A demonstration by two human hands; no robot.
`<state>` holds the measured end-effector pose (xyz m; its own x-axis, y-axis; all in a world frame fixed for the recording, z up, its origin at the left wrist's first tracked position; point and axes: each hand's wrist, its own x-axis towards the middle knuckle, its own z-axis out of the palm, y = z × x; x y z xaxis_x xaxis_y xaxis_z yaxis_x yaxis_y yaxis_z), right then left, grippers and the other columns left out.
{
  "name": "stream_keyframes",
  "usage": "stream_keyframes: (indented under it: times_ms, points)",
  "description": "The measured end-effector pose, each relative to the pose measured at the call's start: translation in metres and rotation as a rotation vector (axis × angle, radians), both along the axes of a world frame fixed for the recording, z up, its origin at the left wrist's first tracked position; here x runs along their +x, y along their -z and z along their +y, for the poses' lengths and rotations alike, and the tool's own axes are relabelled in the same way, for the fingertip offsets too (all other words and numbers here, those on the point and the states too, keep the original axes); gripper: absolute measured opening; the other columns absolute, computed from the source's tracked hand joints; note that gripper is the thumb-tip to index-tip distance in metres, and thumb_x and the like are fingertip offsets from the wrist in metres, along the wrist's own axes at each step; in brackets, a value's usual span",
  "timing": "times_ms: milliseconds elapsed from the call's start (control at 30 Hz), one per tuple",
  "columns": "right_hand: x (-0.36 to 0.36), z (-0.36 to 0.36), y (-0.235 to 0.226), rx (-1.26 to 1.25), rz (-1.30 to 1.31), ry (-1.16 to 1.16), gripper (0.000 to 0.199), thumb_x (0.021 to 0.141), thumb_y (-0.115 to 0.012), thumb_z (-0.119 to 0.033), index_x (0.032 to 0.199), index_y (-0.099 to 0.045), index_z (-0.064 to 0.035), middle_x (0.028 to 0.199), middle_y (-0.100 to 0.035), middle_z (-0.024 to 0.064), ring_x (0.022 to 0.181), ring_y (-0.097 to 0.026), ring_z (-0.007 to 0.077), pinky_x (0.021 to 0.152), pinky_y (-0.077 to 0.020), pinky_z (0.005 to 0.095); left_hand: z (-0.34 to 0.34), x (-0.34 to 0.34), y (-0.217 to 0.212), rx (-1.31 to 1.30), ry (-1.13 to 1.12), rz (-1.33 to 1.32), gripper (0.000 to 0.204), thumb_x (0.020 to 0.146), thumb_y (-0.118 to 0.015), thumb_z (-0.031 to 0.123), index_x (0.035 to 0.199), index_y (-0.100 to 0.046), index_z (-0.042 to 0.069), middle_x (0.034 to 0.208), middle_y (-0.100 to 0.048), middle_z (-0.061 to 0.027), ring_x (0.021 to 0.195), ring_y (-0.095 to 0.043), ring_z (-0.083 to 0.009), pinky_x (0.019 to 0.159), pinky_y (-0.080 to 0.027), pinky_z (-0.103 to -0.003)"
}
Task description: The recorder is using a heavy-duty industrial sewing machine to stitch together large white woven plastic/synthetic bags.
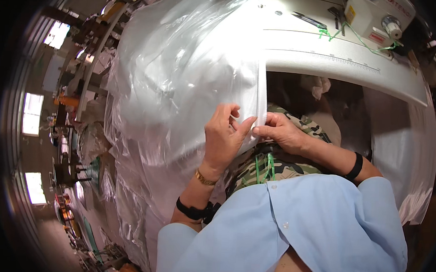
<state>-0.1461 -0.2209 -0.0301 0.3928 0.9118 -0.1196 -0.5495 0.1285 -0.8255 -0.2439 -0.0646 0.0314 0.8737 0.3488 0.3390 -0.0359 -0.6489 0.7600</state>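
Note:
A large, shiny white plastic sheet [176, 90] drapes over the work table and hangs toward my lap. A narrow folded strip runs along its right edge. At the near end of this fold, my right hand [284, 133] pinches the edge between thumb and forefinger. Just left of it, my left hand [226, 136] has its fingers curled, and the thumb tip presses on the fold. What lies under that thumb is partly hidden. Both hands are close together above my camouflage trousers [294, 166].
A white sewing machine [378, 21] stands at the far right of its table [319, 55], which has a ruler scale along the front. Black snips [309, 20] and green thread [351, 26] lie beside it. More white sheeting [397, 148] hangs at the right.

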Motion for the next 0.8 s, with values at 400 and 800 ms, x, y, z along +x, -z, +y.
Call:
stream_keyframes:
  times_ms: [400,800]
  points:
    - [-0.021,-0.001,-0.027,-0.047,-0.291,0.192,0.021,0.096,-0.065,-0.015,0.108,-0.066,0.0023,0.092,-0.065,-0.0014,0.08,-0.055,0.0028,0.068,-0.0469,0.0224,0.005,-0.006,-0.024,0.095,0.068,0.044,0.008,0.094,-0.061,0.006,0.09,-0.061,0.0,0.072,-0.056,-0.0046,0.062,-0.053,-0.0126,0.059,-0.044,-0.028]
    - [-0.041,0.0,-0.031,-0.121,-0.521,0.185,0.017,0.093,-0.065,-0.014,0.088,-0.063,0.0023,0.079,-0.057,0.0028,0.071,-0.052,0.0093,0.063,-0.0452,0.0289,-0.002,-0.006,-0.012,-0.192,0.208,0.122,0.008,0.095,-0.059,0.004,0.095,-0.063,-0.004,0.078,-0.058,-0.0048,0.069,-0.052,-0.0094,0.062,-0.044,-0.025]
